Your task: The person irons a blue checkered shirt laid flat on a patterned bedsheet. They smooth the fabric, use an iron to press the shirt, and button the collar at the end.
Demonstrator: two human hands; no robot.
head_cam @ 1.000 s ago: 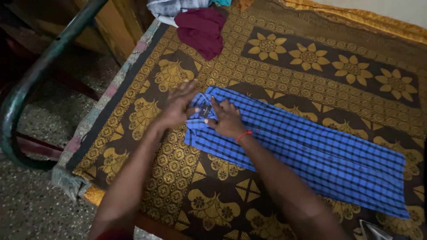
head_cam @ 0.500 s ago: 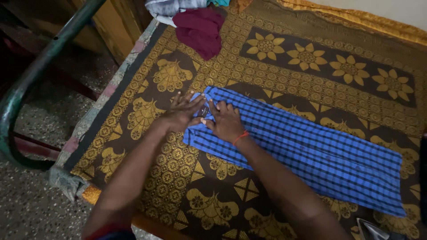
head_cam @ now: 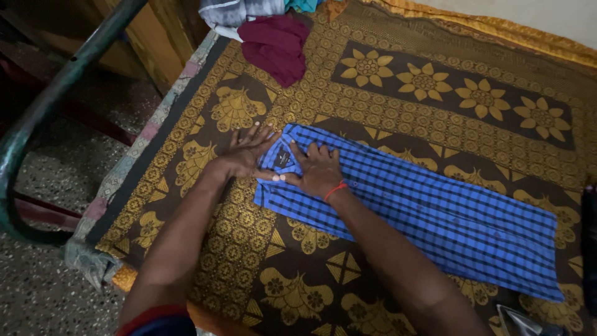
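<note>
Both hands are lying flat with fingers spread, so no real grip on anything, just pressing down. Left hand (head_cam: 244, 151) sits on the collar end of the shirt (head_cam: 423, 214), half on the cloth and half on the bedspread (head_cam: 398, 112) just beside it. Right hand (head_cam: 318, 168) is fully on the shirt, right next to the left one, thumbs nearly touching near the small dark label (head_cam: 283, 157) inside the collar. Red thread (head_cam: 336, 190) around the right wrist.

Shirt itself is blue with a black check, folded into a long narrow strip and laid out flat, running from the collar end away toward the lower right. It lies on a brown and gold flowered bedspread covering the bed.

Well beyond the shirt's collar end, at the bed's far edge, there's a maroon cloth (head_cam: 277, 46) bunched up, with some grey and teal clothes (head_cam: 239, 11) touching it. Off the bed's side from the collar end, a dark curved metal rail (head_cam: 37, 118) stands over a speckled floor (head_cam: 37, 292).
</note>
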